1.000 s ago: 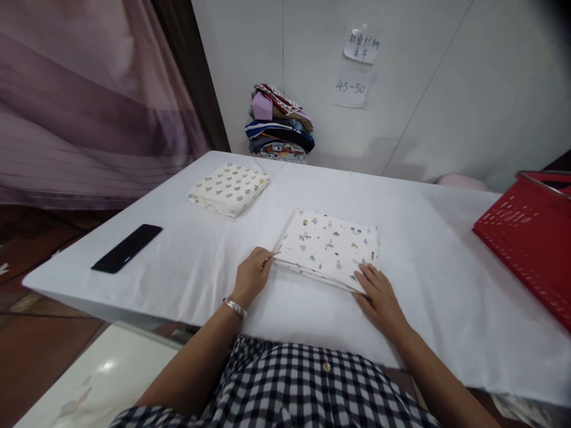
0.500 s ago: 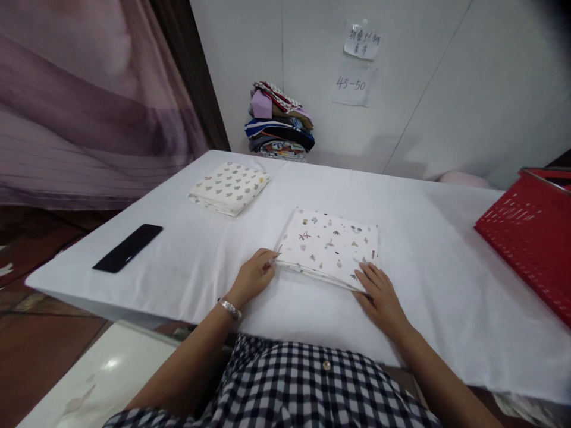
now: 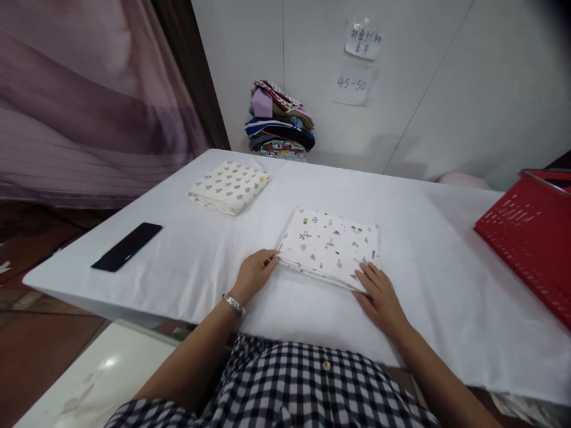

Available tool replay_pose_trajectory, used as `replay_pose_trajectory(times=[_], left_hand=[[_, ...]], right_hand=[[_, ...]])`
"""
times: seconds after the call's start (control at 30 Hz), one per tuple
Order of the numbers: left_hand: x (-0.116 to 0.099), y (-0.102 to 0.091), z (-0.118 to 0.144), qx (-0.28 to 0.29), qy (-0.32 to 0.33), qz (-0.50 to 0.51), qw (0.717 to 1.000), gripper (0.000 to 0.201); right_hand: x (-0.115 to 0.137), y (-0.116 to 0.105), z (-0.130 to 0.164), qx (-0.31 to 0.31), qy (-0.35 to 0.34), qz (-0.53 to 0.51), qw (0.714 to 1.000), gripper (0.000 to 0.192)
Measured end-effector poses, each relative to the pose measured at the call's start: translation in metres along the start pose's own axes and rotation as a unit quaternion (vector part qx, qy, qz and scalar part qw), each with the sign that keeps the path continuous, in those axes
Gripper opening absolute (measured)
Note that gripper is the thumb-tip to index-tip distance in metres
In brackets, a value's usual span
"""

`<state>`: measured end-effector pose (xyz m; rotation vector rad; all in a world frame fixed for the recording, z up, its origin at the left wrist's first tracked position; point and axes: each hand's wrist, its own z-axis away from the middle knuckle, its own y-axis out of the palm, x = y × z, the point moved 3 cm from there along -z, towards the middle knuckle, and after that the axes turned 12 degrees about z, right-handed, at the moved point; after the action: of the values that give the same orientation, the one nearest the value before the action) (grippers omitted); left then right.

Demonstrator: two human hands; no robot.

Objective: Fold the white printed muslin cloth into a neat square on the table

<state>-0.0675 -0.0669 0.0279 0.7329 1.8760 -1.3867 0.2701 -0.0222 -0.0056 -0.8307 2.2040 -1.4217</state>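
A folded white cloth [image 3: 330, 245] with small plant and animal prints lies on the table in front of me, its layers showing along the near edge. My left hand [image 3: 257, 270], with a silvery bracelet at the wrist, pinches the cloth's near left corner between thumb and fingers. At the near right corner, my right hand [image 3: 379, 294] rests its fingers on top while the thumb is at the edge, so the corner sits between them. Farther back on the left is another folded cloth [image 3: 229, 188], cream with grey-green prints, which neither hand touches.
The table [image 3: 428, 249] has a white cover. A black phone [image 3: 128, 246] lies near its left edge, and a red perforated basket [image 3: 530, 238] stands at the right. Folded fabrics are stacked [image 3: 281, 122] against the wall behind. A pale surface [image 3: 102, 374] is at lower left.
My left hand has shifted its fingers slightly at the cloth's near left corner and now pinches it more closely. The right hand and both folded cloths stay in place.
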Motion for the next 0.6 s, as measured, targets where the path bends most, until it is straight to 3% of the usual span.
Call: replay_pose_trajectory(times=[0.33,0.6], left_hand=[[-0.0001,0.0029,0.0010,-0.049,0.025,-0.097,0.994,0.026],[0.0070,0.0055,0.0031,-0.026,0.035,-0.154,0.987,0.025]], right_hand=[[-0.0013,0.0026,0.0014,-0.004,0.000,0.001,1.000,0.053],[-0.0002,0.0005,0.0000,-0.005,-0.004,0.001,1.000,0.052]])
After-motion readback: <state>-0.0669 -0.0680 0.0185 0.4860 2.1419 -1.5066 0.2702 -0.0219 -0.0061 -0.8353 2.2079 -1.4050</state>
